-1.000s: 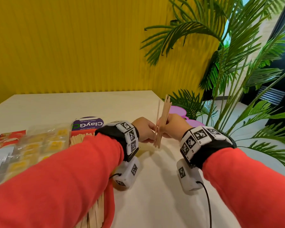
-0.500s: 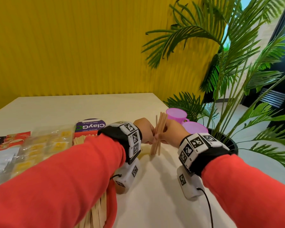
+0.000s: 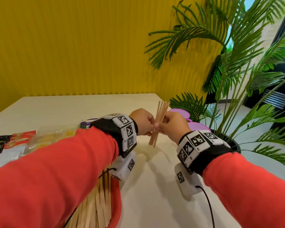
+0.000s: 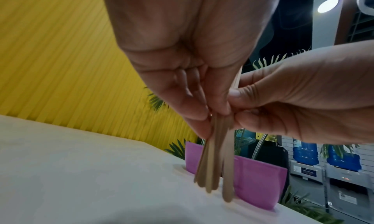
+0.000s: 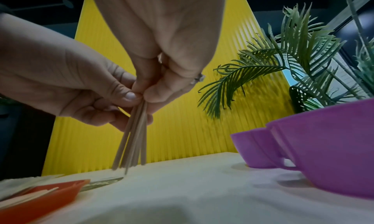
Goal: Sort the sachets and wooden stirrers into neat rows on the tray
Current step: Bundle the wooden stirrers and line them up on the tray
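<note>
A small bundle of wooden stirrers [image 3: 160, 119] stands nearly upright above the table, pinched at mid-length by both hands. My left hand [image 3: 142, 121] grips it from the left and my right hand [image 3: 169, 125] from the right. The lower ends of the stirrers [image 4: 214, 171] hang just above the tabletop, slightly fanned, as the stirrers [image 5: 133, 141] also show from the right wrist. More stirrers [image 3: 95, 206] lie in the orange tray [image 3: 117, 204] under my left forearm. Sachets [image 3: 46, 139] lie at the left, partly hidden by my sleeve.
Two purple cups [image 3: 197, 126] stand at the table's right edge, close behind my right hand. A potted palm [image 3: 234, 89] rises just beyond that edge. A yellow ribbed wall closes the back. Red and dark packets [image 3: 10, 140] lie far left.
The bundle dropped toward the table half a second ago and is now lifted again, its tops more level. Both hands stayed pinched on it.
</note>
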Action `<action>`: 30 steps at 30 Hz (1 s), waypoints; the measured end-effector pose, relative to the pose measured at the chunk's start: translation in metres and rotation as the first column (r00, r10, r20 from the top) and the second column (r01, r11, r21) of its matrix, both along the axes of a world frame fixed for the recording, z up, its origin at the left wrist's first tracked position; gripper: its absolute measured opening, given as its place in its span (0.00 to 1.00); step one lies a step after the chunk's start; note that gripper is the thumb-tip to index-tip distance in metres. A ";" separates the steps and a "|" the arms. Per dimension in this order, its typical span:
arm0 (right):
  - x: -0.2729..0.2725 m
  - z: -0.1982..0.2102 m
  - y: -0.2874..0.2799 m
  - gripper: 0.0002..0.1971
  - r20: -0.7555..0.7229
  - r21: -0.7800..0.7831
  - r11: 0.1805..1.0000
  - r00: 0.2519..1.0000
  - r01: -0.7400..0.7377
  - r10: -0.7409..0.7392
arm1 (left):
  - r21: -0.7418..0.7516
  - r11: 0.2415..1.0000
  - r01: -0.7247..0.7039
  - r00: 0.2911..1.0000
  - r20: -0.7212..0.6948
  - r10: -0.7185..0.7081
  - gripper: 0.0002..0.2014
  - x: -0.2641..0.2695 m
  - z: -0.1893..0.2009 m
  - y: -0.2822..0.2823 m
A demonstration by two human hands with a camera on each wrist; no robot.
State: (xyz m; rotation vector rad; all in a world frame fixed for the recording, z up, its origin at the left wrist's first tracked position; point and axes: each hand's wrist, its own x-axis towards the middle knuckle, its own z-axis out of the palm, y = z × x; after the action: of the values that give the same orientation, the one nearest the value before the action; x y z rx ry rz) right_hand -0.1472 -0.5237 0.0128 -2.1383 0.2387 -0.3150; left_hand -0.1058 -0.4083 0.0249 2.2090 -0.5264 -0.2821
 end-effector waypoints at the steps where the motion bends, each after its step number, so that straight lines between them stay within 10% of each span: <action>1: 0.001 0.002 0.004 0.11 0.023 0.010 1.000 1.000 0.007 -0.007 | -0.009 1.000 -0.001 1.000 0.007 0.001 0.08 0.000 0.003 0.005; 15: 0.022 0.020 0.095 0.08 -0.096 0.341 0.912 0.957 -0.226 0.273 | -0.002 0.987 -0.161 0.980 -0.117 0.159 0.09 0.000 0.032 0.109; 30: 0.058 -0.006 0.163 0.09 -0.562 0.007 0.947 0.782 -0.322 0.270 | 0.167 0.938 -0.304 0.872 -0.347 0.344 0.10 0.013 -0.007 0.160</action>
State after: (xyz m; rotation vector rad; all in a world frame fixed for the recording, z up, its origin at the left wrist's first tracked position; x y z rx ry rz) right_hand -0.0894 -0.3603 0.0063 -2.2712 0.2138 0.5095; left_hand -0.0929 -0.2486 0.0181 2.2281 0.0736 -0.5438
